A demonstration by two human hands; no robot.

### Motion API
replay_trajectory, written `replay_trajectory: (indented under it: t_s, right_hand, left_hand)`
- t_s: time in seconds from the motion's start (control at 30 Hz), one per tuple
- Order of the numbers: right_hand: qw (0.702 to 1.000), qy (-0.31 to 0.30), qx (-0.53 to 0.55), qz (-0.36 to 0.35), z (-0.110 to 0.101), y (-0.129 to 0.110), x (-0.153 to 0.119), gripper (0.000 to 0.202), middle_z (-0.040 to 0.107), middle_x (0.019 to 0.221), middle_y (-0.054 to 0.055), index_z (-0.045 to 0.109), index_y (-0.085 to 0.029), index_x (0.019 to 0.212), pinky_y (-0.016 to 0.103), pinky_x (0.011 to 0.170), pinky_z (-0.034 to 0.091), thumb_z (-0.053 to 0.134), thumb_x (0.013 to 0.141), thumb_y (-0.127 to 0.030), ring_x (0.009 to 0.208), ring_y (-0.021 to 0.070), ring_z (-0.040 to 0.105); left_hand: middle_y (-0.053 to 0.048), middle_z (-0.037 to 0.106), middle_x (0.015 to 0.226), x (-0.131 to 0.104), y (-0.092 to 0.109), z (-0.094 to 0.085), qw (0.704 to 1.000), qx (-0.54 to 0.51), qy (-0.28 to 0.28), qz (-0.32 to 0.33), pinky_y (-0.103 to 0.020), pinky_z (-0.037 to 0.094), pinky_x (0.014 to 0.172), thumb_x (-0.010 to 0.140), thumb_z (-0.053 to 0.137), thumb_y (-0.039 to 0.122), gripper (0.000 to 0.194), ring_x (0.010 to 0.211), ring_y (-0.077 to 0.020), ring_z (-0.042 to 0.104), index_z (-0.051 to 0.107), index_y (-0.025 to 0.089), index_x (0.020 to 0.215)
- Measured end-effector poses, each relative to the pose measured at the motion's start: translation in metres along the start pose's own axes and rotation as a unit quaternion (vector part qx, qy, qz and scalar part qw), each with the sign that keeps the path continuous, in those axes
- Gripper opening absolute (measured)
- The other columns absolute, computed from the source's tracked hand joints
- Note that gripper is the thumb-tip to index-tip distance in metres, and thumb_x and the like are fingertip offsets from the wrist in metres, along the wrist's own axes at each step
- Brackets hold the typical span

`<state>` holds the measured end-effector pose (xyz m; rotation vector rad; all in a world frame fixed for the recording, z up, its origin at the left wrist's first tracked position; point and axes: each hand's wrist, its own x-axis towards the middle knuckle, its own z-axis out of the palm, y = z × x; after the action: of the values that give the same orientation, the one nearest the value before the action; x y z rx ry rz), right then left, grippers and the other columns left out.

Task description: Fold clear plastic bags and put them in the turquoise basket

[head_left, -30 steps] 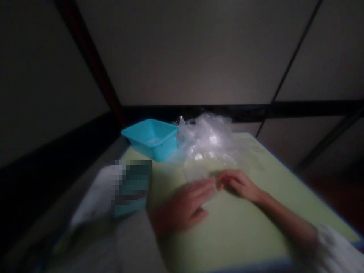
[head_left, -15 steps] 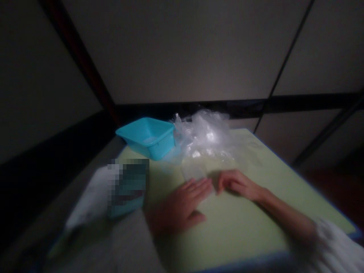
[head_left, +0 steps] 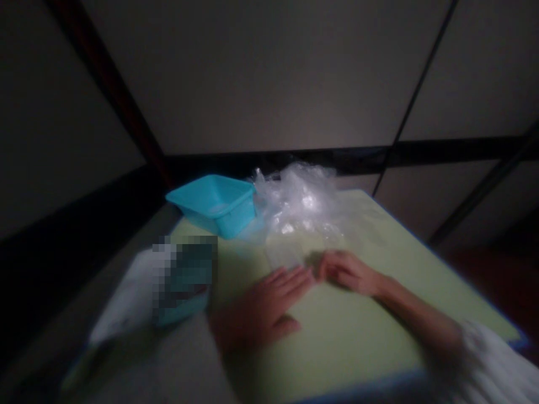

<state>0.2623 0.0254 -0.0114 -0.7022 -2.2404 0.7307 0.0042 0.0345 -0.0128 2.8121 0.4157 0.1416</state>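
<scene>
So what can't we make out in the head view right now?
- Under the left hand: its own fingers cover part of the clear plastic piece.
- Right hand: blur hides any pinch.
- Teal container: pixelation masks its contents.
- Turquoise basin: near wall hides part of its floor.

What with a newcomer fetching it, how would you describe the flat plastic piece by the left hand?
On the yellow-green table, find the crumpled heap of clear plastic beside the blue tub. The plastic piece lies between that heap and the left hand. Unlike the puffed, shiny heap, it is small, flat and faintly cloudy.
</scene>
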Motion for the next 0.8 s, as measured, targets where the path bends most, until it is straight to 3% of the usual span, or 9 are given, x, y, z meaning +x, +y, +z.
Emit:
replay_trajectory:
  t_s: [0.23,0.4,0.8]
  right_hand:
    - [0.997,-0.019,-0.062,-0.049,0.0005,-0.0064,0.0003,0.019,0.058,0.074,0.006,0.056,-0.017,0.079,0.032,0.066,0.043,0.039,0.073,-0.012,0.071,0.0188,0.053]
    - [0.995,-0.024,-0.088,-0.051,0.0008,-0.0089,0.0003,0.018,0.058,0.073,0.006,0.056,-0.018,0.078,0.031,0.064,0.043,0.038,0.077,-0.014,0.069,0.0184,0.053]
    - [0.995,0.041,-0.072,-0.053,-0.0032,-0.0058,-0.0035,0.026,0.062,0.073,0.007,0.06,-0.016,0.082,0.032,0.062,0.045,0.036,0.071,-0.013,0.068,0.0185,0.057]
  left_hand:
    - [-0.008,0.021,0.156,0.0002,0.0006,0.0014,0.999,0.031,0.004,-0.012,-0.045,0.015,0.117,0.094,0.042,0.043,0.064,0.143,-0.0261,0.017,0.018,0.021,0.149]
    - [-0.008,0.018,0.156,0.0005,0.0011,0.0031,0.999,0.045,-0.004,-0.017,-0.045,0.013,0.117,0.094,0.042,0.044,0.066,0.144,-0.0254,0.014,0.016,0.02,0.149]
    - [-0.008,0.025,0.154,0.0023,0.0042,-0.0006,0.999,0.048,0.007,-0.018,-0.046,0.018,0.116,0.093,0.045,0.046,0.062,0.143,-0.027,0.019,0.026,0.023,0.147]
